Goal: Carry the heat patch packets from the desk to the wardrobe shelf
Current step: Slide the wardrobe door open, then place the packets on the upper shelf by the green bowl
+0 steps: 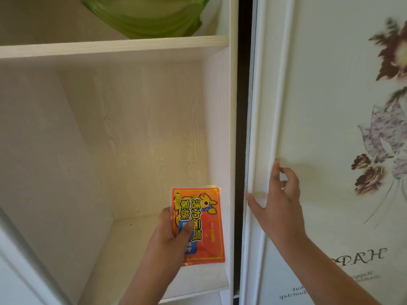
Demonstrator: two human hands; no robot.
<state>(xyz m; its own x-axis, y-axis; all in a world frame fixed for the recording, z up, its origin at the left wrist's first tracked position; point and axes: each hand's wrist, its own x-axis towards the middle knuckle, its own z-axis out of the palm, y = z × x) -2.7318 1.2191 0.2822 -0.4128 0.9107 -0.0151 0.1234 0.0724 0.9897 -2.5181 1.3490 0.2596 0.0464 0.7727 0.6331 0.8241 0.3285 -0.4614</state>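
My left hand (170, 236) grips a stack of orange-red heat patch packets (201, 221) with yellow lettering and a cartoon animal, thumb on the top packet. The stack is held upright just above the right end of the pale wood wardrobe shelf (123, 245), near the wardrobe's right side panel (232, 128). Whether the packets touch the shelf I cannot tell. My right hand (278, 199) rests with fingers spread on the raised white frame of the sliding wardrobe door (330, 150), holding nothing.
A higher shelf (110, 46) carries a green fabric item (145, 16). The sliding door at right bears a flower print and lettering. Another white door edge (19, 256) stands at the lower left. A dark gap (242, 106) separates wardrobe and door.
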